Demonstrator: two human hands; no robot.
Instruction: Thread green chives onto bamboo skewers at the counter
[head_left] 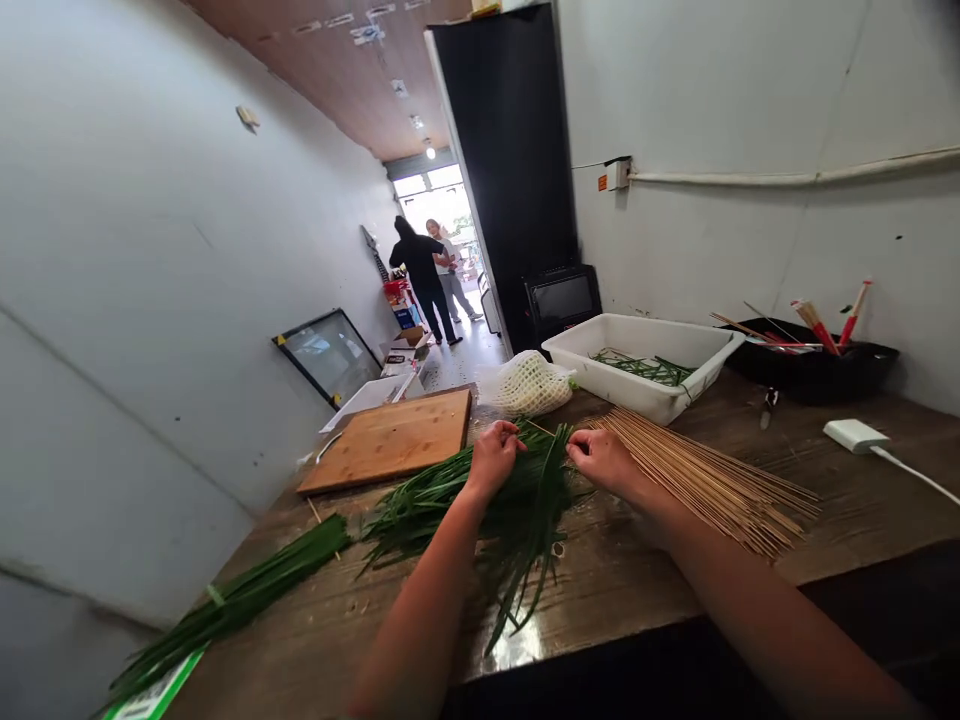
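Note:
A loose heap of long green chive leaves (480, 505) lies across the middle of the wooden table (615, 590). My left hand (493, 457) rests on the heap with its fingers curled into the leaves. My right hand (600, 458) is closed at the heap's right edge, pinching at the leaf ends beside a fanned pile of thin bamboo skewers (712, 480). What the right fingers pinch is too small to make out. A tied bundle of chives (240, 600) lies at the table's near left.
A wooden cutting board (394, 438) sits at the back left, a white mesh bag (531, 384) behind the heap, a white tub (645, 362) with some greens, a black tray (814, 368) with utensils, and a white charger (855, 435). Two people (431, 275) stand far down the corridor.

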